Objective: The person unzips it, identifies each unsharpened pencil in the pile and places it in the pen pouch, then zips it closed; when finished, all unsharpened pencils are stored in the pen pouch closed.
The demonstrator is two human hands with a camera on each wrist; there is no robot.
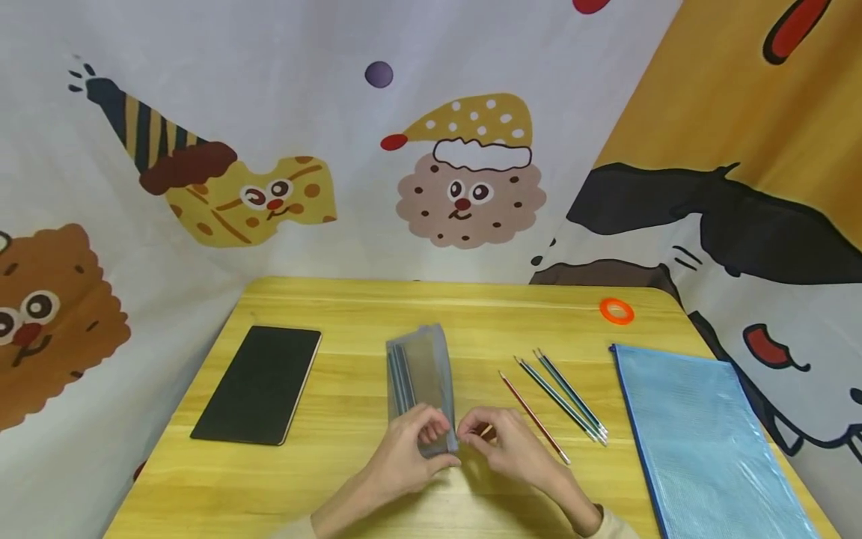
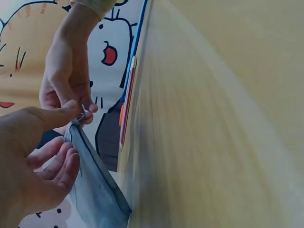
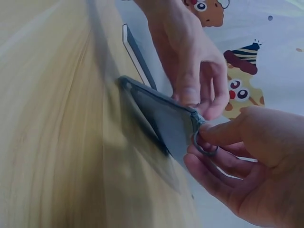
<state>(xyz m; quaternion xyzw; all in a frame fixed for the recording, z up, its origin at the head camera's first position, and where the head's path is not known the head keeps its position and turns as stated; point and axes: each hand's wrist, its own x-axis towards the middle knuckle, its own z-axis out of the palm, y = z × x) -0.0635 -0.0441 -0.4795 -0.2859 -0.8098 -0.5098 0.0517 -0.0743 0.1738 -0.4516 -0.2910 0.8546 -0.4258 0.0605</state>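
A grey see-through zip pouch stands partly raised off the table in the head view, with several long dark pencil-like sticks inside. My left hand holds its near end, thumb and fingers on either side of the zip edge. Beside it, my right hand pinches the grey ring pull at the pouch's corner, as the right wrist view shows. Close to the right hand lie a red pencil and several dark green pencils.
A black notebook lies on the left of the wooden table. On the right is a blue zip folder, with an orange ring beyond it. A printed cloth hangs behind the table's far edge.
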